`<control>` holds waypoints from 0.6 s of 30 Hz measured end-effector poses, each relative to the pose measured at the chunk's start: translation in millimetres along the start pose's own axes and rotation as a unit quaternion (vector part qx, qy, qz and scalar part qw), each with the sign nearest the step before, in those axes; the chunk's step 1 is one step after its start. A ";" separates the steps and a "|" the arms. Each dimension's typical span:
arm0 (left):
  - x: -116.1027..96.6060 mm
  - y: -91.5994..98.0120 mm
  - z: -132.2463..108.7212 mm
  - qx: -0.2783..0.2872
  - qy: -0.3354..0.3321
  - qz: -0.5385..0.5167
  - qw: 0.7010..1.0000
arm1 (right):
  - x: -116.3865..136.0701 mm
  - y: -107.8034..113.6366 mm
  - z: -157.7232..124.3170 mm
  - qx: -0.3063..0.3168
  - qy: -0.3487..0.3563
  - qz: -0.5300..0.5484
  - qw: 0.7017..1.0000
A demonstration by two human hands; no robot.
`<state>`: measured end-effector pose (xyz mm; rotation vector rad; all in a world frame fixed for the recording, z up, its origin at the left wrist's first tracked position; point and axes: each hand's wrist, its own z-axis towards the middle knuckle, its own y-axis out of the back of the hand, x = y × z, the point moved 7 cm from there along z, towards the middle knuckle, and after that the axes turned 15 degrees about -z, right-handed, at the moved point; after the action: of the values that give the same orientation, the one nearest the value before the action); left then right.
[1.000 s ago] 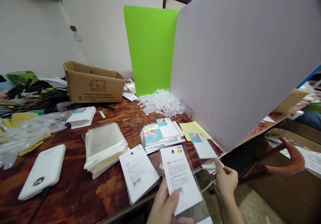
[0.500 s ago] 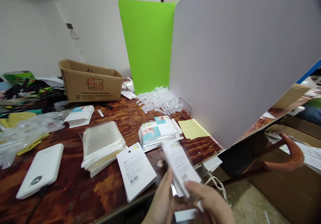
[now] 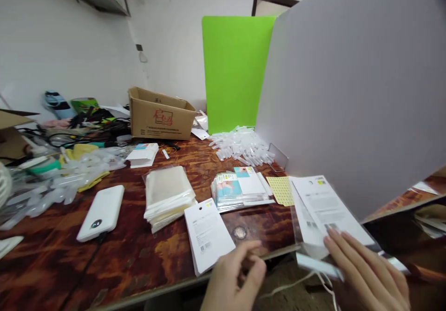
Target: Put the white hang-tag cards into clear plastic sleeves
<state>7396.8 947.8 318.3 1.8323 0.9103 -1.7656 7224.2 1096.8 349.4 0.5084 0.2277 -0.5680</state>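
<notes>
My right hand (image 3: 365, 269) lies with fingers stretched out on white printed cards (image 3: 329, 208) at the table's right edge. A clear plastic sleeve shows around these cards, and a pale strip sticks out below them. My left hand (image 3: 237, 274) is at the front edge, fingers curled but thumb and forefinger apart, with nothing visible in it. Just beyond it is a stack of white cards (image 3: 209, 232), barcode side up. Farther back are a pile of clear sleeves (image 3: 169, 195) and a stack of packed blue-and-white cards (image 3: 228, 188).
Behind the card stack lie a yellow sticker sheet (image 3: 279, 190) and a heap of translucent plastic pieces (image 3: 244, 146). A grey-white panel (image 3: 334, 92) stands along the right. On the left are a white power bank (image 3: 101, 212) with a cable and a cardboard box (image 3: 160, 118).
My right hand has moved right with the cards and sleeve, now at the table's right edge. My left hand has come away from them. The view has swung left.
</notes>
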 end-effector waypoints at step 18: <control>-27.1 274.7 36.9 -0.433 0.020 0.280 0.856 | 189.0 -31.8 37.0 0.006 0.223 0.197 0.955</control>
<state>7567.6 728.2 305.7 1.3136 0.8571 -0.7499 7364.2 968.6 303.8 0.6723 0.5382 -0.0580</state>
